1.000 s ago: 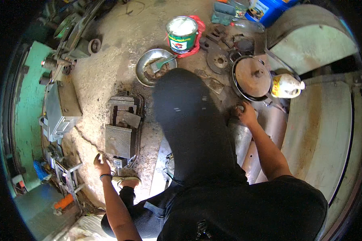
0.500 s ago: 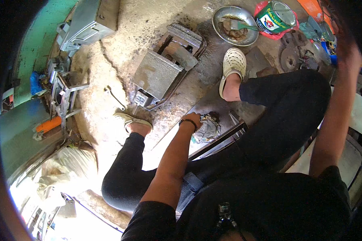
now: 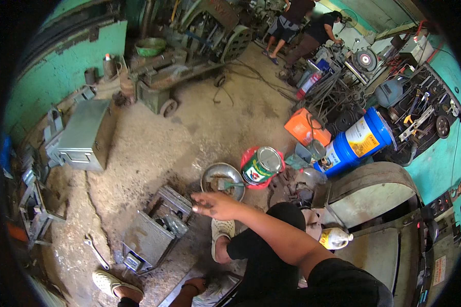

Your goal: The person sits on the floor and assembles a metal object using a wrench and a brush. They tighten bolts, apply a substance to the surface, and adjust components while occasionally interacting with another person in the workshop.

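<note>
My right hand (image 3: 215,204) reaches left across the floor with its fingers stretched out, holding nothing I can see. Just beyond its fingertips stands a wet, dirty grey metal box-shaped unit (image 3: 147,236), its upper part uncovered and a greyish piece (image 3: 175,225) lying at its right side. Behind the hand is a round metal basin (image 3: 208,176) with a brush (image 3: 230,184) in it. Low in the view, my left hand (image 3: 195,284) is curled beside a crumpled rag (image 3: 217,289); shadow hides what its fingers hold.
An adjustable wrench (image 3: 96,251) lies at the left, beyond it a metal case (image 3: 87,135). A green can (image 3: 262,166), blue buckets (image 3: 361,138) and an orange box (image 3: 307,127) stand to the right. Two people (image 3: 320,30) are at the far end, near a large machine (image 3: 189,66).
The view has swung up and right, bringing in more of the workshop. My right arm has come from the far right to reach over near the metal unit. The left hand stays by the rag.
</note>
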`<state>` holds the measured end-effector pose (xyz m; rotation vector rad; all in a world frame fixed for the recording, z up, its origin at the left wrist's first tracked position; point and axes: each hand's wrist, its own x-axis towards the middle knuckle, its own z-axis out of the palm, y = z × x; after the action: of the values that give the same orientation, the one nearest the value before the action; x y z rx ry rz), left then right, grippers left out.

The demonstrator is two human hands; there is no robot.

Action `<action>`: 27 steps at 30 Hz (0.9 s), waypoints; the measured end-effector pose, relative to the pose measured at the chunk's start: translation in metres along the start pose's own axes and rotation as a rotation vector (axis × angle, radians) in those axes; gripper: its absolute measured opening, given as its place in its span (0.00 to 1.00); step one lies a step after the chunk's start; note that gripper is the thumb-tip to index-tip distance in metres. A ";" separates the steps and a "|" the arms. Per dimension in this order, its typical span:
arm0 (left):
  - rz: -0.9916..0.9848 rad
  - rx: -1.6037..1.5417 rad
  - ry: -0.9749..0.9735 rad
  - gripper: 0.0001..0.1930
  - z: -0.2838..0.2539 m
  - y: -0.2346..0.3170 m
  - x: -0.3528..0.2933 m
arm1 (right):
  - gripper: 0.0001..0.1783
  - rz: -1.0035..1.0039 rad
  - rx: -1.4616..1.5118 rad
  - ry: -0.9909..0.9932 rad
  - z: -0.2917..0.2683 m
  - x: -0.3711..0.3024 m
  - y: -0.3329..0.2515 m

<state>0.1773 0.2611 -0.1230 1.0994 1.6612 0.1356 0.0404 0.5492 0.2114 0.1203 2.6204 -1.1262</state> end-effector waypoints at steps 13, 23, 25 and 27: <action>0.887 -1.562 0.799 0.21 -0.258 0.066 -0.139 | 0.44 0.254 0.564 0.538 0.080 0.013 0.040; 1.241 -2.130 0.934 0.27 -0.246 0.108 -0.089 | 0.44 -0.064 -0.032 0.323 0.150 -0.026 -0.059; 1.276 -2.141 0.758 0.29 -0.245 0.121 -0.107 | 0.42 -0.065 -0.138 0.406 0.132 -0.031 -0.055; 1.294 -2.145 0.600 0.32 -0.242 0.127 -0.117 | 0.39 -0.053 -0.218 0.502 0.119 -0.028 -0.053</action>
<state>0.0534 0.3514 0.1317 0.0532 0.1235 2.4495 0.0844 0.4275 0.1792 0.3265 3.1859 -0.9077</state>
